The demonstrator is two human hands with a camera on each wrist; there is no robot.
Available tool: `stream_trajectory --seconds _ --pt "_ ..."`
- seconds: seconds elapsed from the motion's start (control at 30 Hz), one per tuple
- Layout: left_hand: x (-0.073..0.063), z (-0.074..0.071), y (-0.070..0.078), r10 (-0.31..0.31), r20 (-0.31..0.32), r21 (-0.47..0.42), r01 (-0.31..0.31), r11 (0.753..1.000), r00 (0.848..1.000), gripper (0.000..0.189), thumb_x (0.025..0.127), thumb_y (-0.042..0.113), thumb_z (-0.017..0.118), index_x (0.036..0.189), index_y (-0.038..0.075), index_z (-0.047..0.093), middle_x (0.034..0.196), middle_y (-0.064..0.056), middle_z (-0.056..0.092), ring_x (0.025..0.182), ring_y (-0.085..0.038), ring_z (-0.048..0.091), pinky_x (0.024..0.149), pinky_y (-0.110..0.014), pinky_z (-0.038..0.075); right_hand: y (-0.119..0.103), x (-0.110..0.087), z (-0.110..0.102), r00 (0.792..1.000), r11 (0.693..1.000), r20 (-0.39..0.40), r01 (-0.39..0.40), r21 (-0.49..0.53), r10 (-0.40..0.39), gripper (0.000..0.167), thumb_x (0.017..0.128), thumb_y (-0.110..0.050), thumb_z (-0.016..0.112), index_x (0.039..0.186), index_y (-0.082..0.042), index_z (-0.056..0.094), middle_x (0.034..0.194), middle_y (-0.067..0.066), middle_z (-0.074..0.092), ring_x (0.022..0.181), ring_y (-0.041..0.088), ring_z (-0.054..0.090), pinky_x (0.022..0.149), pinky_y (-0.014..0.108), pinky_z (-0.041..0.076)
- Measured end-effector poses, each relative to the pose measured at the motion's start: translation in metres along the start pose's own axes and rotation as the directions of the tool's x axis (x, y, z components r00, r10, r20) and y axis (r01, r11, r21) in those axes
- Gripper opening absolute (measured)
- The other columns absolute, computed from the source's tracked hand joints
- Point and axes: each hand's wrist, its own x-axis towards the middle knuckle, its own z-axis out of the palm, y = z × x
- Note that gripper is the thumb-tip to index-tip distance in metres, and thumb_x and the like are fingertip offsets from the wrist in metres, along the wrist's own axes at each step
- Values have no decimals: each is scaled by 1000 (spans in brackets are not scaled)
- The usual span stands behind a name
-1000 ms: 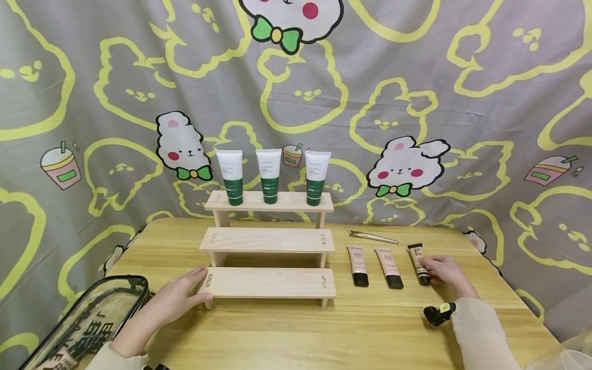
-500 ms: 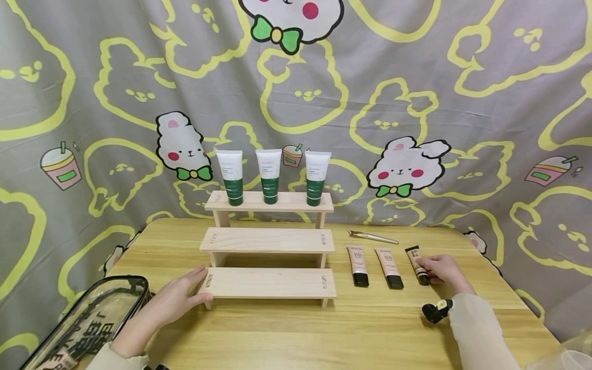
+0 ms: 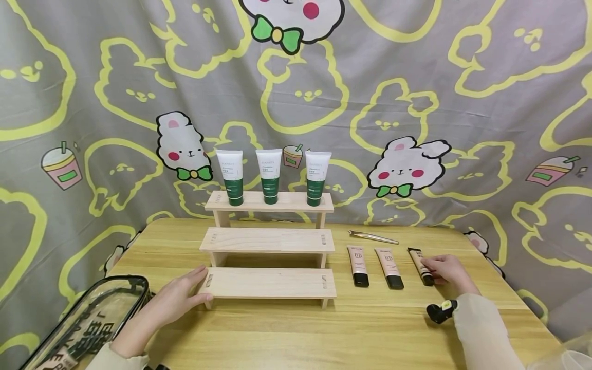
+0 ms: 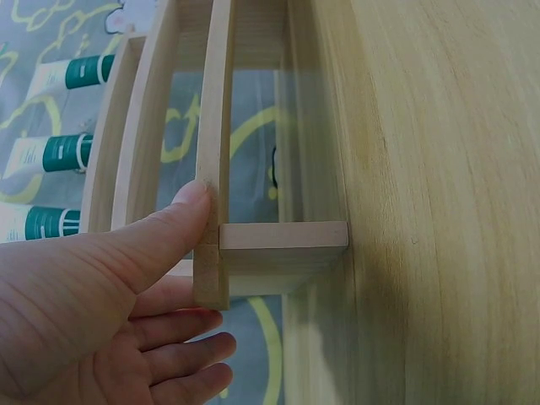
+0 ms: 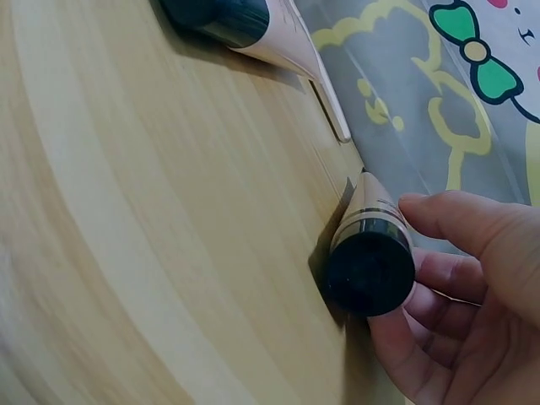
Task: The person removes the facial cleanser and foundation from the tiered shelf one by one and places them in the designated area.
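Note:
My left hand [image 3: 173,300] holds the left end of the bottom step of a three-step wooden display stand [image 3: 273,283], the thumb on its front edge and a finger behind. In the left wrist view the thumb [image 4: 192,202] lies against the board. At the right, my right hand [image 3: 449,275] pinches a beige cosmetic tube with black ends [image 3: 420,267], which lies on the table. The right wrist view shows its round black cap [image 5: 371,272] facing the camera. Left of it lie two pink BB cream tubes [image 3: 389,264] [image 3: 357,263].
White-and-green tubes [image 3: 270,176] stand on the stand's top step. Behind the BB creams lies a slim metallic tool [image 3: 373,237]. A clear zip bag [image 3: 99,316] holds items at the left. A patterned curtain [image 3: 324,67] hangs behind the table [image 3: 277,339].
The beige tube shifts a little on the table in my right hand, tilting left and then back right. My left hand stays on the stand.

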Motion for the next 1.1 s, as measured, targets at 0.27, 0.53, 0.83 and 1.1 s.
stream_trajectory --seconds 0.27,0.53,0.83,1.1 --pt "0 0 -1 6 -8 -4 -6 1000 1000 68 84 34 66 129 -12 45 134 -29 39 118 -46 40 94 -57 36 4 2 -2 1000 999 -1 -10 33 10 53 93 -27 55 116 21 49 78 1 61 70 11 58 64 30 54" --pt "-1 1 0 12 -9 4 -12 1000 1000 69 84 36 66 129 -12 45 134 -29 39 118 -45 41 94 -56 36 -15 -1 -12 998 998 -20 57 -22 -57 45 93 -19 53 111 22 50 81 10 62 70 17 60 63 33 54" --pt "-1 -1 1 -3 7 6 3 1000 1000 70 84 36 65 130 -11 44 135 -28 39 118 -45 41 94 -56 36 -87 -1 -12 963 966 -94 247 -79 -254 53 95 -32 52 120 15 49 111 31 53 89 31 59 68 32 55" --pt "-1 -1 1 1 6 -4 -1 1000 1000 69 84 35 65 130 -12 44 135 -29 39 118 -45 41 94 -55 36 -170 -1 2 923 923 -62 375 -91 -381 49 93 -34 55 119 7 54 104 20 59 84 21 58 72 36 54"
